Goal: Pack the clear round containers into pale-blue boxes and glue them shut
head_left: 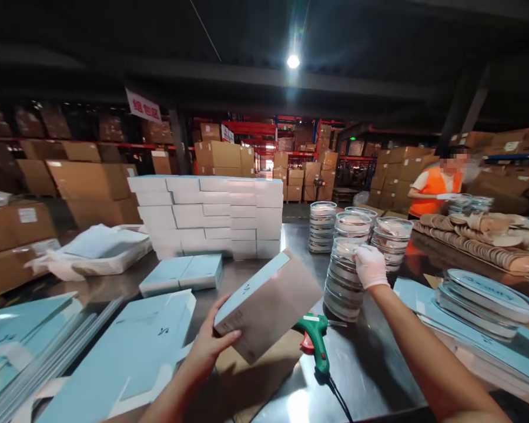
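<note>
My left hand [214, 338], bare, grips the lower left end of a light-blue and white box [268, 305], which is tilted above the table. My right hand [371, 266], in a white glove, has its fingers closed at the rim of the top round clear container [344, 247] of a stack; part of the grip is hidden. More stacks of these round containers [355, 223] stand just behind. Below and right of the box lies a green glue gun [320, 341] with a red trigger, its cord running to the front edge. A brown cardboard piece [264, 370] lies beneath the box.
A wall of stacked boxes [207, 214] stands behind, with two blue boxes [180, 271] before it. Flat blue box blanks [127, 346] lie left. Round containers [485, 299] sit on blanks at right. A co-worker in an orange vest [436, 191] stands back right.
</note>
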Action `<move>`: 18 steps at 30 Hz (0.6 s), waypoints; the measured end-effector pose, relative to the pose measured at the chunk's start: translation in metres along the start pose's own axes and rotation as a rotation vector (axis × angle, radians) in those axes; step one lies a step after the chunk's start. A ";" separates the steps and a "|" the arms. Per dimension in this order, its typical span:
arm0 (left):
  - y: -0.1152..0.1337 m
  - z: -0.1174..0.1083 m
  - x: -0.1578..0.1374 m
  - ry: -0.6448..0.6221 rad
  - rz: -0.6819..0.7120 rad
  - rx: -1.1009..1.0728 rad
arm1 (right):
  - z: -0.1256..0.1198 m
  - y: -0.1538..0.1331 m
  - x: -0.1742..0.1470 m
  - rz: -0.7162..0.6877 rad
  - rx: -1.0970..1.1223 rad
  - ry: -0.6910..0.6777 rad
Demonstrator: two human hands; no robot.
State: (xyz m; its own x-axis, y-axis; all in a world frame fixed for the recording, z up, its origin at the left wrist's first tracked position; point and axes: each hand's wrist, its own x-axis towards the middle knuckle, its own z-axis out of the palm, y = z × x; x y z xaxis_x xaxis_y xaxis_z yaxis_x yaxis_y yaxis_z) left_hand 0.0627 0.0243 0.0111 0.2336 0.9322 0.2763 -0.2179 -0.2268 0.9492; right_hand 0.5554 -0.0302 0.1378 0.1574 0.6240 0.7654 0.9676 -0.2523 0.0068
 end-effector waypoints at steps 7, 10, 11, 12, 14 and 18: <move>0.000 0.013 -0.002 -0.008 -0.115 0.001 | -0.004 0.001 0.014 -0.026 -0.066 0.013; -0.007 0.014 0.000 0.030 -0.113 0.021 | -0.005 0.001 0.014 -0.011 -0.087 0.016; -0.010 0.014 0.001 0.033 -0.117 0.024 | -0.005 0.000 0.013 -0.010 -0.089 0.018; -0.013 0.013 0.002 0.035 -0.120 0.029 | -0.005 0.000 0.012 -0.010 -0.090 0.019; -0.017 0.012 0.002 0.035 -0.112 0.045 | -0.006 -0.001 0.010 -0.003 -0.089 0.027; -0.019 0.012 0.000 0.040 -0.107 0.058 | -0.013 0.004 0.014 0.057 -0.083 0.069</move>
State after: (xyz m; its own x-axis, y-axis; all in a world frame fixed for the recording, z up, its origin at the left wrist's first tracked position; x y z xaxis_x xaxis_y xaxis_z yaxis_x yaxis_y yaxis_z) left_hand 0.0785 0.0252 -0.0045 0.2140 0.9623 0.1681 -0.1382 -0.1406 0.9804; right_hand 0.5590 -0.0324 0.1567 0.1952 0.5555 0.8083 0.9374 -0.3481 0.0129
